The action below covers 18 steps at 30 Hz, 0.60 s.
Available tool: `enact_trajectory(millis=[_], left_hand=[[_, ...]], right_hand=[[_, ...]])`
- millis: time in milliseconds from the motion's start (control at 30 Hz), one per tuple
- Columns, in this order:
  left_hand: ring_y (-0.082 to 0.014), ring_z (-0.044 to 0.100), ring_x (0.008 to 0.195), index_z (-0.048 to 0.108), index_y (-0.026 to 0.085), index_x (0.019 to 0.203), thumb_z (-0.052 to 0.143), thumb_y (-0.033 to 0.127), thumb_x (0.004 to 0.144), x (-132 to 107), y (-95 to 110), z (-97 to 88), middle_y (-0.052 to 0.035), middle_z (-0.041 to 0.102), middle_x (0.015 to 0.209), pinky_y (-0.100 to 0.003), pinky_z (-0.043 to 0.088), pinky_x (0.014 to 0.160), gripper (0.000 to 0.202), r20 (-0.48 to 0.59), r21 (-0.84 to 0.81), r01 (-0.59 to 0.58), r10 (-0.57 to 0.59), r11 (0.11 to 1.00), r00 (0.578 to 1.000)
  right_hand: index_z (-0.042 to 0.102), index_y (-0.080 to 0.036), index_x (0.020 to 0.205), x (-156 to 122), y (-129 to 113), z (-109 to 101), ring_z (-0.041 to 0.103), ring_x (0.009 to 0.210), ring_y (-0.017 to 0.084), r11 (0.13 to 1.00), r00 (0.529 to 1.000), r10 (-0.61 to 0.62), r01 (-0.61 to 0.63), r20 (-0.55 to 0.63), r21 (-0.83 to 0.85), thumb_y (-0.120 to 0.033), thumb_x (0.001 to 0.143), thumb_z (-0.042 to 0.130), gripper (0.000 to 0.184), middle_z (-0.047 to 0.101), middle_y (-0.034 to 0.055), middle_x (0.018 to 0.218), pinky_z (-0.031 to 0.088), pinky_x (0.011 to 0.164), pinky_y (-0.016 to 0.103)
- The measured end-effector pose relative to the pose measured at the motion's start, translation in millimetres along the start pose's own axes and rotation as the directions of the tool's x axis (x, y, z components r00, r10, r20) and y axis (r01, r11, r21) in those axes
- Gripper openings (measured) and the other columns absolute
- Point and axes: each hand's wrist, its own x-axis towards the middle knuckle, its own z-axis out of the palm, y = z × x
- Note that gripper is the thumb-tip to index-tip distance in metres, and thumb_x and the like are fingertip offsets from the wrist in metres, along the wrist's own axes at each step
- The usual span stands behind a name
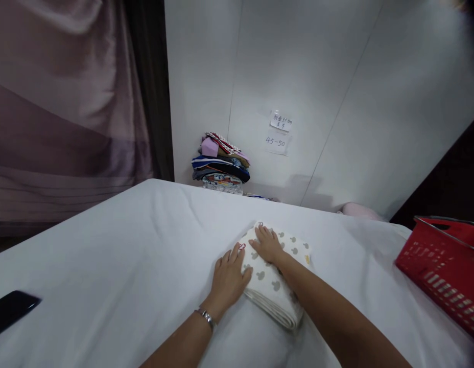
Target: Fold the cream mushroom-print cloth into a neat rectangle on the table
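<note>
A folded white cloth (273, 278) with a grey-green mushroom-like print lies in several layers on the white-covered table (160, 276). My left hand (229, 278) rests at its left edge, fingers spread and partly on the cloth. Flat on the upper part of the cloth lies my right hand (268, 245), its fingers apart and pointing away from me. Small red marks show on the cloth close to the fingertips of both hands. Neither hand grips anything. Part of the cloth is hidden under my right hand and forearm.
A red plastic basket (444, 271) with a metal handle stands at the right edge. At the lower left lies a flat dark object (13, 309). Behind the table is a pile of folded clothes (221, 166) against the white wall. A pink curtain (68, 112) hangs at left.
</note>
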Motion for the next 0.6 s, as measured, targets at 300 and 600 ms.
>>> enact_trajectory(millis=[300, 600], left_hand=[[-0.0258, 0.035, 0.126, 0.04, 0.021, 0.135, 0.042, 0.039, 0.085, 0, 2, -4.1, -0.005, 0.031, 0.146, -0.042, 0.03, 0.1, 0.053, 0.031, 0.007, 0.012, -0.012, 1.0, 0.999], [-0.025, 0.036, 0.125, 0.039, 0.022, 0.135, 0.041, 0.04, 0.085, 0, 0, 0.5, -0.0036, 0.031, 0.146, -0.041, 0.032, 0.099, 0.053, 0.014, 0.025, -0.002, 0.002, 1.0, 1.0]], right_hand=[[0.019, -0.014, 0.144, 20, -5, -2, 0.007, 0.139, 0.022, 0.999, 0.999, -0.03, 0.03, -0.034, 0.011, -0.059, 0.089, 0.013, 0.071, 0.013, 0.008, 0.151, 0.005, 0.109, 0.043], [0.018, -0.015, 0.144, 18, -8, -7, 0.005, 0.139, 0.02, 0.999, 1.0, -0.016, 0.016, -0.001, 0.048, -0.057, 0.09, 0.017, 0.069, 0.01, 0.0069, 0.152, 0.004, 0.109, 0.042]])
